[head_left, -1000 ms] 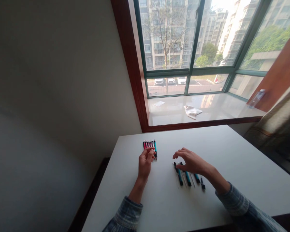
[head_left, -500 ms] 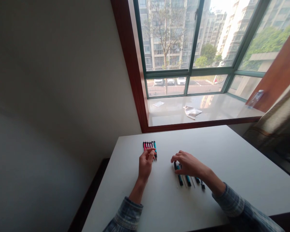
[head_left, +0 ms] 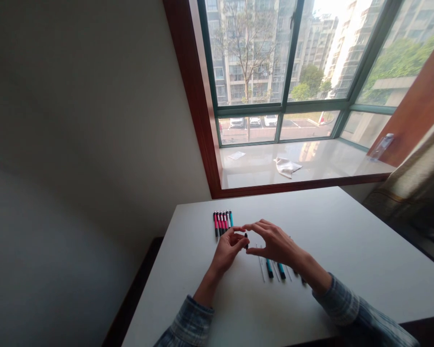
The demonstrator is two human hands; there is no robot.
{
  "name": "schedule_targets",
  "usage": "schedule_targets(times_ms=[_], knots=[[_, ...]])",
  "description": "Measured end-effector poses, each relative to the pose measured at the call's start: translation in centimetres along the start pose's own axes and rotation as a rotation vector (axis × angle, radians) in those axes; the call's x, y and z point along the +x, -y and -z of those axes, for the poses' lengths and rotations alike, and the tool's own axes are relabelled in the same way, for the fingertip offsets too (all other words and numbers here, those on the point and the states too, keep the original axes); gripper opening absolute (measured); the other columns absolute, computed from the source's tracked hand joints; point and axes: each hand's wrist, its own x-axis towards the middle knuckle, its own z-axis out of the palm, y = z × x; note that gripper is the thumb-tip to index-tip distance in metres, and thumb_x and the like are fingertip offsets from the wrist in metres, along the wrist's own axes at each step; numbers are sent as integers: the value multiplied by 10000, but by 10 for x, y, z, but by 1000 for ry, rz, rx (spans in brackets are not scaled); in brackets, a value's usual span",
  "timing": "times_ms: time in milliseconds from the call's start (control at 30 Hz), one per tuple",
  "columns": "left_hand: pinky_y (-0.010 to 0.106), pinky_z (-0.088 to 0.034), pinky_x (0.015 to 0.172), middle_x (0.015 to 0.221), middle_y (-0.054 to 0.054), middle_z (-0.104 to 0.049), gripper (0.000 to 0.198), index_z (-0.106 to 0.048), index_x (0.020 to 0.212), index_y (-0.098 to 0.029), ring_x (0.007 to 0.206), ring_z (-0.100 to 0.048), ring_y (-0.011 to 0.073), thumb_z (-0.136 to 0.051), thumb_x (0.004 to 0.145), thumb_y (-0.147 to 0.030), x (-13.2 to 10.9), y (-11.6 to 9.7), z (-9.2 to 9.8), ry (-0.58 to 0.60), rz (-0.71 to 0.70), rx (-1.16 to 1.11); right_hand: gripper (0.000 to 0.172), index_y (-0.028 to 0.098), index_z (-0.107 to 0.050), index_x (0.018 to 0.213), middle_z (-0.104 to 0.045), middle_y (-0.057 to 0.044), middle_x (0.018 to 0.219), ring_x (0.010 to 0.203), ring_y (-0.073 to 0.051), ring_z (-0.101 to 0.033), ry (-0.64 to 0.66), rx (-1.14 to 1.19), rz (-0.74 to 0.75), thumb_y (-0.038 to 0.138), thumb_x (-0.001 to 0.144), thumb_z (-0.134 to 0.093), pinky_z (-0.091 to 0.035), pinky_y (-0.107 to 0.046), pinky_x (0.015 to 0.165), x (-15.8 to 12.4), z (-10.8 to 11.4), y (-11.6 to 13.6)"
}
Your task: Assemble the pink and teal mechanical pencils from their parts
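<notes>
My left hand [head_left: 228, 251] is closed, thumb and fingertips pinching a small black pen part [head_left: 246, 240]. Facing it, my right hand [head_left: 275, 243] is open, its thumb and fingers spread apart around the black part, fingertips close to the left ones. Under and beside the right hand lie teal and black pen barrels [head_left: 269, 269] with thin white refills [head_left: 261, 269] between them, some covered by the hand. A row of pens [head_left: 220, 222], mostly pink and black with a teal one at its right end, lies just beyond my left hand, which partly hides it.
The white table [head_left: 188, 289] meets a wall on the left and a window sill [head_left: 253, 168] at the back. On the sill are a crumpled white cloth [head_left: 288, 167], a flat paper piece [head_left: 237, 155] and a clear bottle [head_left: 381, 148]. A curtain [head_left: 415, 168] hangs at the right.
My right hand has moved left from above the pen barrels to meet my left hand. My left hand has shifted right, and the black pen part now shows between them.
</notes>
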Motion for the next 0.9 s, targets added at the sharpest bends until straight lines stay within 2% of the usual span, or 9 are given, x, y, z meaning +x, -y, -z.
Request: schedule_targets(times_ms=[67,133,167,333,433,567,733,900], knots=[[327,-530,767,869,62,-741,387,-650,1018,-175,814,-696,204,-826,766,-410,2,2,1,-41,-4,-1,413,257,-634,1287,-716,-88,1159,984,-252,-669,-19,-26,-76,391,909,-734,-560,-393,835,-2,4,-17],[326,-532,777,873,61,-736,344,-651,932,-174,817,-697,202,-834,750,-401,4,3,2,-86,-19,10,196,229,-711,1127,-736,-80,1037,917,-240,-680,6,-102,-169,322,963,-658,-552,-374,797,-3,9,-37],[328,-534,785,884,62,-736,334,-657,907,-173,826,-699,206,-837,743,-401,5,4,2,-105,-24,18,150,220,-728,1072,-738,-78,1003,905,-238,-684,29,-138,-203,275,975,-628,-545,-367,792,-4,11,-46],[339,-542,797,931,81,-748,308,-716,932,-179,861,-700,217,-817,755,-410,7,4,1,-133,-28,61,125,201,-758,984,-743,-87,974,860,-245,-696,144,-204,-293,191,926,-647,-516,-342,760,-5,11,-70],[345,-543,801,954,84,-754,282,-742,922,-190,857,-694,218,-795,773,-424,7,3,1,-142,-57,115,109,195,-756,923,-740,-87,942,852,-242,-689,174,-175,-305,168,900,-653,-504,-336,764,-3,6,-71],[346,-546,744,955,87,-751,264,-751,900,-197,838,-681,231,-777,782,-432,6,1,-2,-178,-91,210,38,194,-714,873,-725,-61,879,873,-233,-665,67,-100,-269,197,861,-678,-498,-341,790,-1,4,-64],[350,-541,743,963,79,-745,233,-742,901,-201,851,-676,233,-763,804,-412,4,0,-4,-166,-120,282,25,202,-647,839,-698,-7,795,711,-161,-634,-48,201,-255,220,841,-665,-495,-273,646,1,-3,-40],[349,-545,770,953,73,-747,247,-740,911,-203,862,-690,231,-769,804,-423,5,1,-3,-153,-138,235,124,194,-663,831,-721,-21,807,723,-168,-659,-73,419,-252,305,843,-718,-559,-309,688,5,-18,-26]])
